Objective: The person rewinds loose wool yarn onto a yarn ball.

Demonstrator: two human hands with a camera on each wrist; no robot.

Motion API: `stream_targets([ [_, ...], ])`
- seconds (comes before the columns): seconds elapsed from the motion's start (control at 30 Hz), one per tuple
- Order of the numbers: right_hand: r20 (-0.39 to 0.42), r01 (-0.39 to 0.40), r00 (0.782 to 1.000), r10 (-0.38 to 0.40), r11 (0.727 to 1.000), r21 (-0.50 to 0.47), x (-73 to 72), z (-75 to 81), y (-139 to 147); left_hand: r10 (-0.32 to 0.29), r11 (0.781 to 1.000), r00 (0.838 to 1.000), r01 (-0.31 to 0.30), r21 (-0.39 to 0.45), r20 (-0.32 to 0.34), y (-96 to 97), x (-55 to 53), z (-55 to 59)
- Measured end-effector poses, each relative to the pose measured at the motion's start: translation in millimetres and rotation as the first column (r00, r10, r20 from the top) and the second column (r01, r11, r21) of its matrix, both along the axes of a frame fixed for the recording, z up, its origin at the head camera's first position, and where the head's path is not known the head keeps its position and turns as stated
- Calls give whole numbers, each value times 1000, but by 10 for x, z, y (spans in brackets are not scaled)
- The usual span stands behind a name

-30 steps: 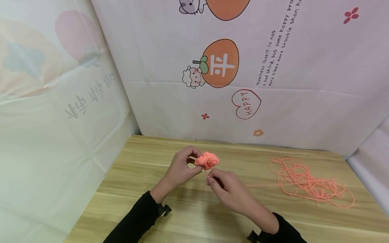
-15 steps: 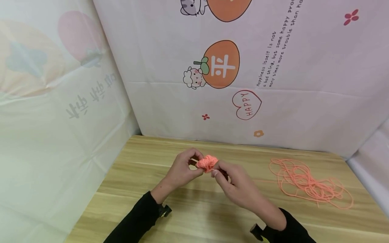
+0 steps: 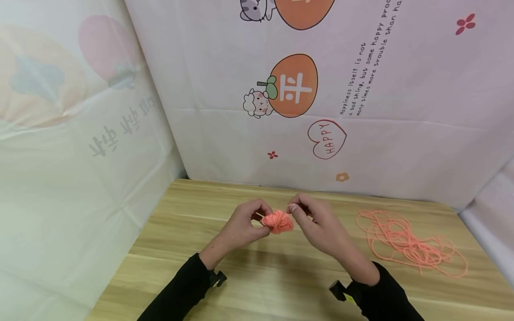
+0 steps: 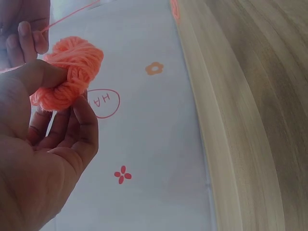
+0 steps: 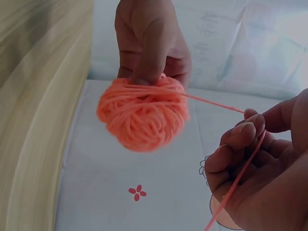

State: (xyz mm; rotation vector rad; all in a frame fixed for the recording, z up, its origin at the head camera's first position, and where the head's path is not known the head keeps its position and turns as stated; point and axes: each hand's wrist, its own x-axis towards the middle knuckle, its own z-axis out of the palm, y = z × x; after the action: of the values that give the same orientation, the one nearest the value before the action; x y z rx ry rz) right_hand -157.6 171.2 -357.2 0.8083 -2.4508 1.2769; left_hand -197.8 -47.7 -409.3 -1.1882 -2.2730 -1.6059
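Observation:
A small ball of coral yarn (image 3: 278, 222) is held above the table by my left hand (image 3: 246, 225), thumb on one side and fingers on the other. In the right wrist view, strands wrap across the yarn ball (image 5: 144, 118) near the left thumb. My right hand (image 3: 321, 225) is just right of the ball and pinches the yarn strand (image 5: 214, 102) between thumb and fingertips. The strand runs taut from the ball to those fingers, then trails down past the palm. In the left wrist view, the yarn ball (image 4: 72, 72) sits between thumb and curled fingers.
A loose tangle of coral yarn (image 3: 409, 240) lies on the right of the wooden table (image 3: 168, 249). A printed white cloth (image 3: 225, 147) hangs behind the table's back edge, and another pale cloth (image 3: 120, 187) hangs at the left.
My right hand has moved up and away from me, from below the ball to its upper right, carrying the strand around. The left hand still holds the ball, which has shifted slightly down and right.

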Motion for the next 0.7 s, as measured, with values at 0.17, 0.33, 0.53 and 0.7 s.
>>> stream_targets([
  [0.17, -8, 29, 1000, -29, 999, -28, -138, -51, 45, -13, 1000, 1000, 13, -3, -16, 5, -13, -27],
  [0.33, 39, 63, 997, -61, 997, -49, -262, -145, 98, -44, 999, 999, 44, 0, -11, 9, -5, -14],
  [0.53, 103, 86, 992, -77, 993, -80, -369, -265, 149, -101, 995, 995, 101, 8, 8, 15, 14, 15],
  [0.7, 119, 115, 987, -106, 991, -74, -383, -313, 129, -137, 990, 990, 137, 28, 19, 22, 25, 23],
])
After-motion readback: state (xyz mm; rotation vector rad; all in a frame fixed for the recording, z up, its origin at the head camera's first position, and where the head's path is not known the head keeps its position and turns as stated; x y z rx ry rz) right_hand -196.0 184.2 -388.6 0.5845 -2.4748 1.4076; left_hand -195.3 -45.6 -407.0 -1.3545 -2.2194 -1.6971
